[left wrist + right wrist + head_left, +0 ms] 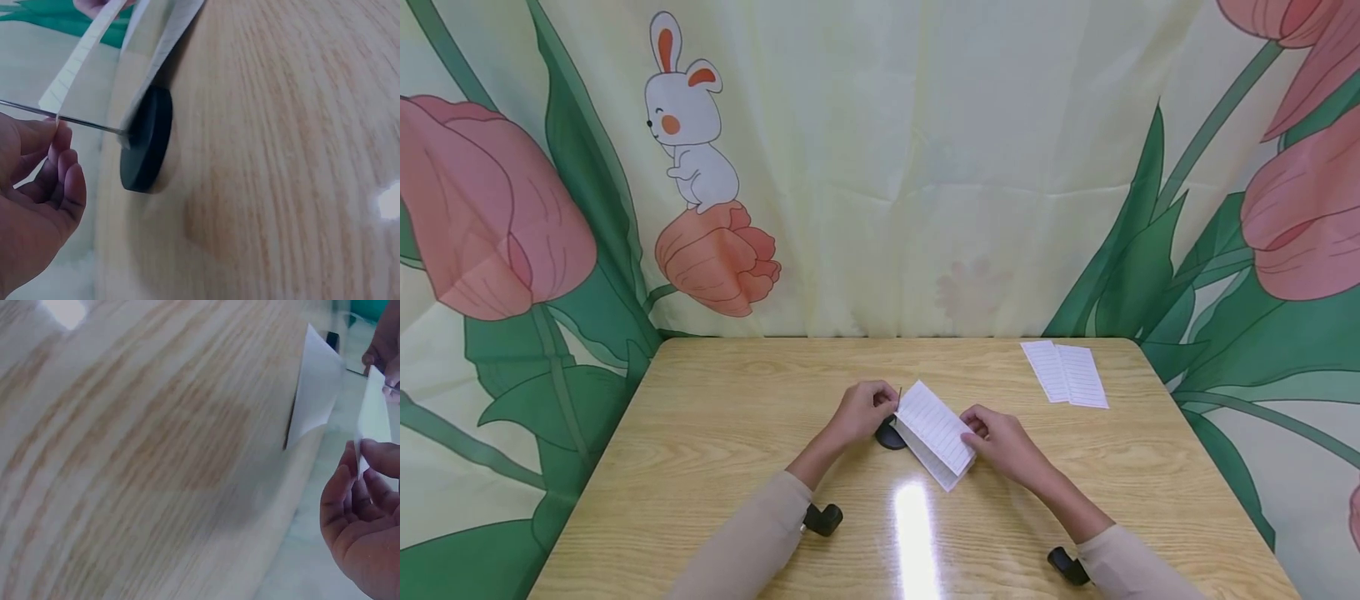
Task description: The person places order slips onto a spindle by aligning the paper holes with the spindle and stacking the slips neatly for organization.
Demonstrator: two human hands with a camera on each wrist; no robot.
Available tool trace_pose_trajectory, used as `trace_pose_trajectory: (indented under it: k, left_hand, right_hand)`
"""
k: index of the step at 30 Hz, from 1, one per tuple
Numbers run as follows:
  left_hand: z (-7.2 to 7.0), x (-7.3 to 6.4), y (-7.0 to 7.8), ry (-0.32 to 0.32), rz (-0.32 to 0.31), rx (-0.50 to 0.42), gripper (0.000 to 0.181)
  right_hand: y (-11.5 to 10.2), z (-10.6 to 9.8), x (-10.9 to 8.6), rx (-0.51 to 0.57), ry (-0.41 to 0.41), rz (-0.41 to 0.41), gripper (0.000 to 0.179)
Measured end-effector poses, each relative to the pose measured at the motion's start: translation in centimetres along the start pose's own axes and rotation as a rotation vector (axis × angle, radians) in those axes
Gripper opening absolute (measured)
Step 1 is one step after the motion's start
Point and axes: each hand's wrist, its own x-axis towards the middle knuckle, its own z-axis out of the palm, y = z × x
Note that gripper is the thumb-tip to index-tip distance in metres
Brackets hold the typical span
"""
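Observation:
A bill spike with a round black base [147, 140] and a thin metal rod [87, 123] stands on the table. One printed paper slip [934, 427] is held raised, and the rod meets its corner in the left wrist view. My left hand [867, 410] pinches that corner right beside the rod. At the opposite end, my right hand [1000, 443] holds the slip's edge between thumb and fingers. Below it, another slip [315, 384] lies low over the table, its near corner down at the spike's base.
Two more printed slips [1066, 375] lie overlapping near the table's back right. The wooden table [737, 400] reaches back to a curtain [865, 167] with tulips and a rabbit. Black wrist devices [823, 520] sit by both sleeves.

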Motion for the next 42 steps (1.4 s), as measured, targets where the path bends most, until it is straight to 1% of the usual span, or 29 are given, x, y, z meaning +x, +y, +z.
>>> trace_pose_trajectory:
  k: [3, 6, 9, 16, 19, 27, 34, 42]
  left_hand:
    - [0.4, 0.0, -0.5, -0.003, -0.012, 0.009, 0.006]
    - [0.7, 0.0, -0.9, -0.012, -0.032, 0.013, 0.006]
    - [0.9, -0.1, -1.0, -0.021, -0.051, 0.018, 0.006]
    - [1.4, 0.0, -1.3, -0.020, -0.067, 0.026, 0.007]
    - [1.5, 0.1, -1.5, -0.017, -0.071, 0.035, 0.007]
    - [1.8, 0.0, -1.9, -0.015, -0.068, 0.059, 0.006]
    - [2.1, 0.1, -2.2, -0.011, -0.091, 0.057, 0.004]
    - [2.3, 0.2, -2.3, 0.010, -0.104, 0.057, 0.005]
  right_hand:
    - [0.2, 0.2, 0.1, -0.004, -0.018, 0.016, 0.015]
    - [0.7, 0.3, 0.1, -0.008, -0.031, 0.015, 0.015]
    - [1.0, 0.4, 0.2, -0.016, -0.041, 0.016, 0.015]
    - [1.1, 0.5, 0.0, -0.064, -0.100, -0.006, 0.015]
    - [1.3, 0.6, 0.0, -0.089, -0.109, -0.012, 0.017]
    - [1.5, 1.1, 0.1, -0.092, -0.113, -0.013, 0.023]
    - [1.7, 1.7, 0.2, -0.130, -0.106, 0.031, 0.025]
    - [1.8, 1.4, -0.2, -0.124, -0.085, 0.021, 0.025]
